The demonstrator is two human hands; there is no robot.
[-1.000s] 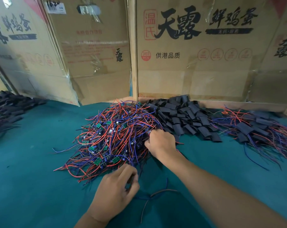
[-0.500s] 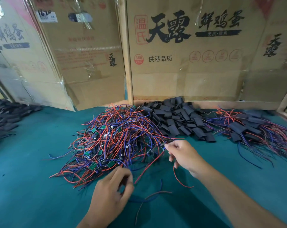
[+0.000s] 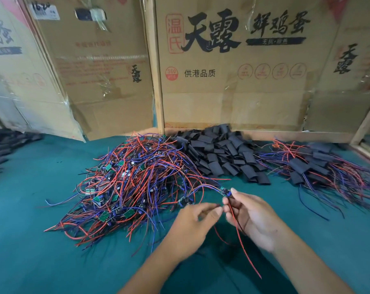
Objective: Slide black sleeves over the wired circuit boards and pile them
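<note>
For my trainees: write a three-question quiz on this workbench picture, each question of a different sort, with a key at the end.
1. True or false: the right hand holds a small wired circuit board pulled clear of the tangled pile of bare boards.
2. Which heap lies directly between the bare boards and the finished, sleeved boards?
A. loose black sleeves
B. cardboard scraps
C. spools of wire
3. Fill in: the left hand reaches with its fingertips toward the ____ hand.

Key: 1 true; 2 A; 3 right.
</note>
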